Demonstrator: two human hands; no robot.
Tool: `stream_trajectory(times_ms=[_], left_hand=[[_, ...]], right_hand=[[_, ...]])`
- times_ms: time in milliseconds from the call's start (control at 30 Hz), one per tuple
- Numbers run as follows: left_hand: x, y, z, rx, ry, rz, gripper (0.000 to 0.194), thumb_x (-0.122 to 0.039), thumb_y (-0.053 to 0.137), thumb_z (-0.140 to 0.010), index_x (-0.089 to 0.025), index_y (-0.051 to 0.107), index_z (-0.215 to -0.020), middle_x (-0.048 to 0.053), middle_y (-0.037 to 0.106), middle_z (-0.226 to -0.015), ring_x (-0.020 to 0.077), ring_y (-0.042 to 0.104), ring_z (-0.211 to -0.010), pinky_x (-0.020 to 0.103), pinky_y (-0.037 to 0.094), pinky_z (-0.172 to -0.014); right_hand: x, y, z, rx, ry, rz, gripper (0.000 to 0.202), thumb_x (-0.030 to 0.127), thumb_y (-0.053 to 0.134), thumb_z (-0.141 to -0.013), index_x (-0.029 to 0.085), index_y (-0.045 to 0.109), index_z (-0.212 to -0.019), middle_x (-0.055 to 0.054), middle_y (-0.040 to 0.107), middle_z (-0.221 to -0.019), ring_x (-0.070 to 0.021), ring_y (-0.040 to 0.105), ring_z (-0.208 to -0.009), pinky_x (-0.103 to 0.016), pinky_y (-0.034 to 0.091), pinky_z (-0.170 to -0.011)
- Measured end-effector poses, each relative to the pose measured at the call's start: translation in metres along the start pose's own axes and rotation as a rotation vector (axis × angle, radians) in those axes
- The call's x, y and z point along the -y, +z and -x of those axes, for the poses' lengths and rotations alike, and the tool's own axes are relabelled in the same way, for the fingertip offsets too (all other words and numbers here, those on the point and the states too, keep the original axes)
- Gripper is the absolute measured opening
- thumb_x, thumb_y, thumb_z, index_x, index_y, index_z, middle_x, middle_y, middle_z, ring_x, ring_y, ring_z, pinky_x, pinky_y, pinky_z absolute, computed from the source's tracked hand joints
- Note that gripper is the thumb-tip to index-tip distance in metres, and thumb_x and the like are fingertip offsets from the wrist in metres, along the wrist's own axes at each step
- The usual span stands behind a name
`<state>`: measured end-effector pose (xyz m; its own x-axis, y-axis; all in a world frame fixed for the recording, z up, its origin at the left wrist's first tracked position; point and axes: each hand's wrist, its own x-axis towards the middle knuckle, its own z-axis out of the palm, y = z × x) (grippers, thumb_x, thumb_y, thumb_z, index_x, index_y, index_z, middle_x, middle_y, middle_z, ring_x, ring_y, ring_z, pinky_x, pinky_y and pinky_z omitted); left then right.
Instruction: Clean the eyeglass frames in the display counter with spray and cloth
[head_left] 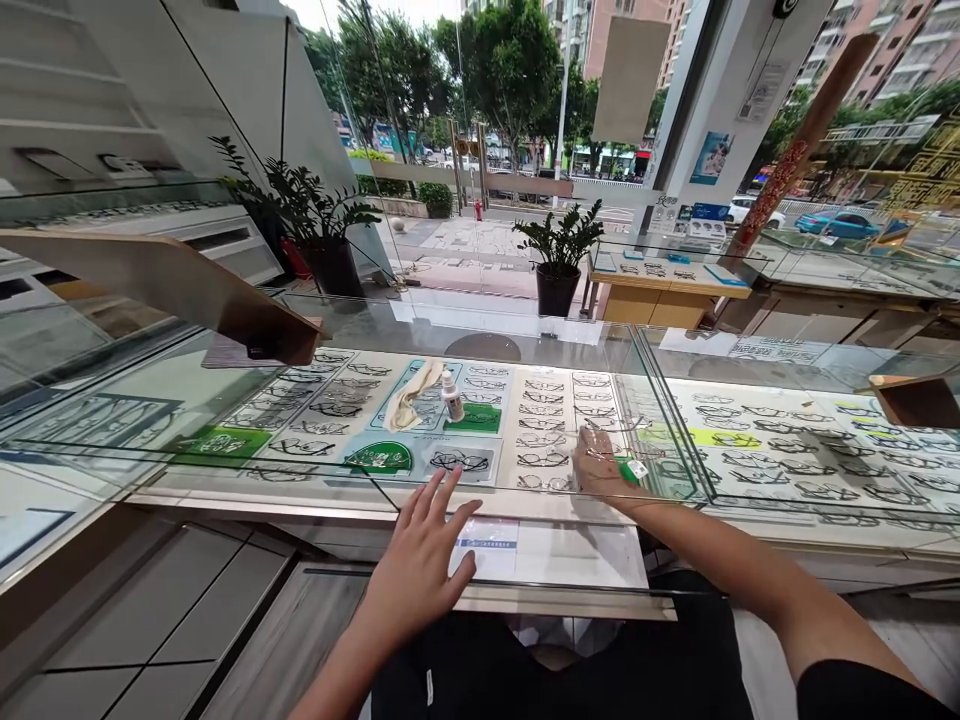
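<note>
Reaching over the display counter (585,560), the right hand (596,465) rests beside two columns of spectacles (543,411), with its fingers bent and mostly hidden (whether they are closed on anything, I cannot tell). Just by its wrist is a small green item with a white label (637,469).

The left hand (424,545) holds nothing, its fingers spread and its thumb apart, above the counter's front edge. Beyond its fingertips lies a dark-framed pair of glasses (459,460) on a grey panel, next to a round green sign (382,457).

Farther out, a white spray bottle (453,400) stands upright with a slight lean, just beside a crumpled cream cloth (412,398). More eyewear (765,450) fills the case to the right.

Past the counter are two potted plants, one near the middle (560,245) and one to the left (307,205), with leafy trees (502,75) outside the glass front.
</note>
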<state>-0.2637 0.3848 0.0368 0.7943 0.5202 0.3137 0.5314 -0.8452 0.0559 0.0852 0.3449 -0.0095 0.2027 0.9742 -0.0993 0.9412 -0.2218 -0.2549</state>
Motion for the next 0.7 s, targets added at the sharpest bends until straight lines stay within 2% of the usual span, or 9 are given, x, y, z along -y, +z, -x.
stream_trajectory(times_ms=[67,100,233,300,367,467,567,633,700], left_hand=[[0.0,0.001,0.0,-0.009,-0.004,0.006,0.046,-0.033,0.06,-0.093,-0.027,0.067,-0.138,0.01,0.029,-0.176,0.04,0.028,-0.162,0.062,0.03,-0.128],[0.0,0.001,0.0,-0.013,-0.006,0.009,0.046,-0.033,0.06,-0.093,-0.027,0.068,-0.138,0.01,0.029,-0.176,0.0403,0.029,-0.161,0.062,0.029,-0.128],[0.001,0.001,0.001,-0.03,0.0,0.01,0.048,-0.034,0.06,-0.092,-0.026,0.068,-0.139,0.01,0.03,-0.176,0.0402,0.029,-0.161,0.061,0.029,-0.129],[0.001,0.002,0.001,-0.037,0.008,0.003,0.048,-0.034,0.06,-0.092,-0.026,0.067,-0.139,0.01,0.03,-0.176,0.0399,0.028,-0.162,0.061,0.031,-0.128],[0.002,0.002,0.001,-0.042,0.014,-0.009,0.048,-0.033,0.059,-0.093,-0.027,0.067,-0.139,0.01,0.029,-0.176,0.0395,0.026,-0.163,0.062,0.032,-0.128],[0.003,0.005,0.002,-0.05,0.02,-0.024,0.048,-0.033,0.059,-0.093,-0.027,0.066,-0.14,0.01,0.027,-0.177,0.0394,0.025,-0.163,0.062,0.032,-0.127],[0.005,0.008,0.002,-0.057,0.019,-0.016,0.049,-0.034,0.061,-0.092,-0.027,0.066,-0.14,0.01,0.023,-0.179,0.0403,0.024,-0.163,0.062,0.032,-0.127],[0.006,0.009,0.002,-0.052,0.018,-0.004,0.049,-0.035,0.062,-0.092,-0.026,0.066,-0.14,0.009,0.021,-0.179,0.0406,0.025,-0.163,0.06,0.03,-0.128],[0.006,0.01,0.001,-0.043,0.024,0.0,0.048,-0.036,0.062,-0.092,-0.026,0.066,-0.139,0.009,0.022,-0.179,0.0405,0.025,-0.163,0.06,0.029,-0.129]], right_hand=[[0.008,0.006,0.013,0.062,-0.012,-0.002,0.055,0.029,0.049,-0.105,0.016,0.049,-0.158,-0.019,0.044,-0.168,-0.0379,0.03,-0.162,-0.06,0.027,-0.132],[0.012,0.007,0.021,0.1,-0.033,-0.007,0.058,0.031,0.049,-0.104,0.013,0.049,-0.158,-0.021,0.043,-0.169,-0.0378,0.028,-0.163,-0.057,0.025,-0.133],[0.035,-0.007,0.063,0.298,-0.168,-0.068,0.064,0.043,0.046,-0.104,0.006,0.054,-0.155,-0.023,0.046,-0.167,-0.0365,0.031,-0.162,-0.048,0.027,-0.134],[0.049,-0.028,0.087,0.437,-0.219,-0.145,0.071,0.049,0.041,-0.105,0.004,0.047,-0.159,-0.025,0.041,-0.168,-0.037,0.029,-0.162,-0.049,0.025,-0.134],[0.061,-0.055,0.111,0.473,-0.268,-0.23,0.071,0.052,0.04,-0.106,0.006,0.048,-0.159,-0.024,0.044,-0.166,-0.036,0.028,-0.163,-0.049,0.024,-0.134],[0.073,-0.102,0.138,0.503,-0.287,-0.323,0.072,0.059,0.038,-0.107,0.016,0.044,-0.164,-0.016,0.034,-0.175,-0.0334,0.015,-0.167,-0.051,0.019,-0.136],[0.071,-0.149,0.142,0.398,-0.251,-0.312,0.076,0.064,0.032,-0.108,0.022,0.031,-0.171,-0.008,0.02,-0.181,-0.0325,0.005,-0.169,-0.054,0.012,-0.137],[0.059,-0.175,0.13,0.234,-0.22,-0.246,0.074,0.064,0.032,-0.108,0.024,0.034,-0.17,-0.007,0.022,-0.18,-0.0347,0.005,-0.168,-0.056,0.011,-0.136],[0.041,-0.193,0.108,0.13,-0.197,-0.141,0.072,0.064,0.031,-0.108,0.021,0.042,-0.165,-0.01,0.029,-0.177,-0.0359,0.007,-0.167,-0.057,0.012,-0.136]])
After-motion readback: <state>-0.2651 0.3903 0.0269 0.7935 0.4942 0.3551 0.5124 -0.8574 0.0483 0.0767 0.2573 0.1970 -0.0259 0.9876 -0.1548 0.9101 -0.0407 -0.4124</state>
